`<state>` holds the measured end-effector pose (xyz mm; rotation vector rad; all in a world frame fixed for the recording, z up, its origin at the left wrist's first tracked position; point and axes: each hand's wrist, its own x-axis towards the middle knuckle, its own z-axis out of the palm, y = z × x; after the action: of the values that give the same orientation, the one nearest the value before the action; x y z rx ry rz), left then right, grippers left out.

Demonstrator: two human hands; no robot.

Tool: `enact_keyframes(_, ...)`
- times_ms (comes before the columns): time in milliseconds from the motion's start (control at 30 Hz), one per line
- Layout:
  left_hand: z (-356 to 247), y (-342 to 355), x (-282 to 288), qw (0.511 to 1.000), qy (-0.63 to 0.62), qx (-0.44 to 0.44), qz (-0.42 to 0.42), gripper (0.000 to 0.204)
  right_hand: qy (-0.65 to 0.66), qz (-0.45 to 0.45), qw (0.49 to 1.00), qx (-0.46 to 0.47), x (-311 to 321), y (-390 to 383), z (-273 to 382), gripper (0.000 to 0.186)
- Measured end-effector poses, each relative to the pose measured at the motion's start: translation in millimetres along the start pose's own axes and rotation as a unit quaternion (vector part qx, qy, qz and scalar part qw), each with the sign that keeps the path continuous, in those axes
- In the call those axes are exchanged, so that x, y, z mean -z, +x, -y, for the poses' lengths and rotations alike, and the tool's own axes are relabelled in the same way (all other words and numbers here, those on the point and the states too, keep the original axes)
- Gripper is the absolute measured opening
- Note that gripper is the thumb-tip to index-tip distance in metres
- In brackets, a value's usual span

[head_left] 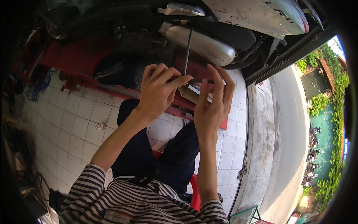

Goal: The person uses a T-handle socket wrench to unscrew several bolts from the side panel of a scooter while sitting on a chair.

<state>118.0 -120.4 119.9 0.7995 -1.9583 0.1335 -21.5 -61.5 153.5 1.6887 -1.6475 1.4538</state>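
Above you, the motorbike (242, 15) fills the top, over the red platform (74, 58). Its silver cover (201, 43) lies ahead of your hands. Your left hand (158, 89) pinches the T-shaped wrench (188, 52) near its crossbar; its rod runs up past the cover. Your right hand (216, 97) is spread around the bar's other end; you cannot tell whether it presses.
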Motion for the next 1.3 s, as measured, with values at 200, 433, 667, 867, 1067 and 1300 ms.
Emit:
enact_keyframes(200,3.4,-0.8,-0.2,0.995,0.073,-0.019,-0.060,0.037,-0.049,0.128,0.990,0.026,-7.6,-10.7,-27.5,0.010)
enact_keyframes(433,16.6,10.4,-7.0,0.961,-0.138,0.117,-0.211,0.088,0.116,0.123,0.984,-0.050,-59.9,-67.5,-48.4,0.014)
enact_keyframes(667,2.5,2.1,-11.1,0.984,-0.104,0.117,-0.082,0.020,0.144,0.165,0.976,-0.001,-84.5,-71.9,-32.9,0.025)
enact_keyframes(867,4.4,-8.9,-12.4,0.995,-0.039,0.044,-0.082,0.010,0.060,0.236,0.970,0.022,-32.9,-46.3,-17.3,0.023)
enact_keyframes(1067,1.1,-10.2,-12.9,0.998,0.010,0.041,-0.041,0.015,0.099,0.004,0.994,-0.048,-8.1,-16.6,-9.5,0.022)
enact_keyframes(1300,4.2,3.7,-5.8,0.990,0.065,0.010,-0.125,0.040,-0.046,0.046,0.996,0.065,-17.1,-19.7,-48.6,0.024)
